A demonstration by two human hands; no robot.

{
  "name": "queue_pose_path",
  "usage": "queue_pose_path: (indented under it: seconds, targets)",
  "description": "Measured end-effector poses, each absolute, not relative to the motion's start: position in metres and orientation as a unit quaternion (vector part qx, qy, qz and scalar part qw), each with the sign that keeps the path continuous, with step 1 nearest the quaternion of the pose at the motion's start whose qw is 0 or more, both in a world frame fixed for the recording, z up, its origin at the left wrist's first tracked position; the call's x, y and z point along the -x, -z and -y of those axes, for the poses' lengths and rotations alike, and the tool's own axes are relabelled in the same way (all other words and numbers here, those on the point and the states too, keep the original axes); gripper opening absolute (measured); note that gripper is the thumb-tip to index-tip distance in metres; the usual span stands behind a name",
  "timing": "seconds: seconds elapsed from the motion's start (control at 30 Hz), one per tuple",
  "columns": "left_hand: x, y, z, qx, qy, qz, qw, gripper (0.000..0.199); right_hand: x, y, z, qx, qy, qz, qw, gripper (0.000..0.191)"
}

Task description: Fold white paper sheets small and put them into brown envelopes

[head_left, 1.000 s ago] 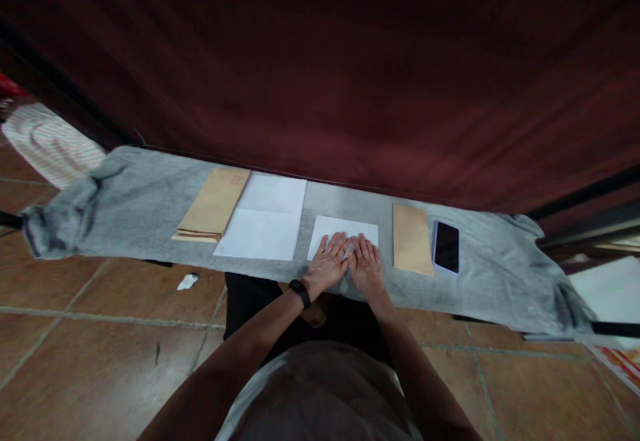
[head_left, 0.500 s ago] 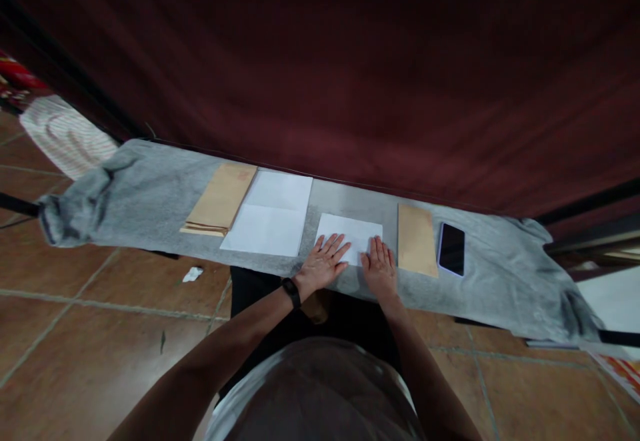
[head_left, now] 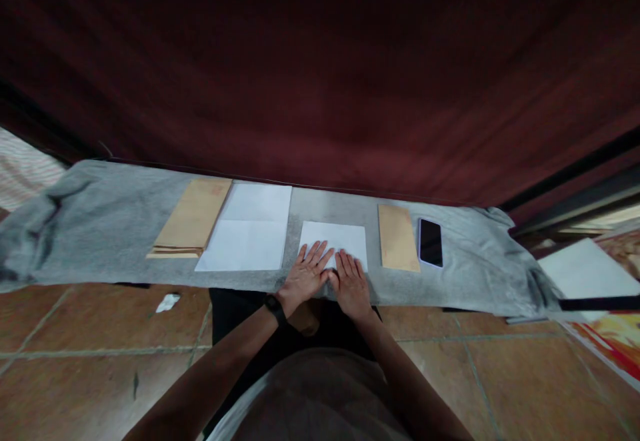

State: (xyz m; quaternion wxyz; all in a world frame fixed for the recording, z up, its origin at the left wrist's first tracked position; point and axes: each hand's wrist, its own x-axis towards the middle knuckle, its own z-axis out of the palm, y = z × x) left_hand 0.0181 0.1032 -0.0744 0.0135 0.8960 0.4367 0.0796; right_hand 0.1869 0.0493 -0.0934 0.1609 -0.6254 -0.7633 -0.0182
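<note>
A white sheet of paper [head_left: 334, 233], apparently folded, lies flat on the grey cloth in front of me. My left hand [head_left: 307, 274] rests on its near left part, fingers spread, with a dark band on the wrist. Close beside it, my right hand [head_left: 351, 282] presses on the near right part with fingers stretched out. The thumbs almost meet, and the hands cover the sheet's near edge. To the left lies a stack of larger white paper [head_left: 253, 241] with a crease across it. A single brown envelope [head_left: 399, 237] is to the right of my right hand.
A stack of brown envelopes [head_left: 193, 217] lies left of the white paper. A phone [head_left: 431, 243] sits right of the single envelope. Grey cloth [head_left: 115, 227] covers the narrow bench, and a dark red curtain [head_left: 320, 94] hangs behind it. A paper scrap [head_left: 167, 303] is on the tiled floor.
My right hand has moved left across the sheet, nearer to my left hand. The left hand stays on the paper. The camera view has shifted a little to the right.
</note>
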Motion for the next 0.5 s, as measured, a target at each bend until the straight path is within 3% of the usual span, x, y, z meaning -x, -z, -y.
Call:
queue_pose_path:
  seconds: [0.5]
  targets:
    - [-0.019, 0.079, -0.092, -0.858, -0.143, -0.493, -0.001, 0.059, -0.211, 0.1, -0.044, 0.65, 0.06, 0.735, 0.182, 0.056]
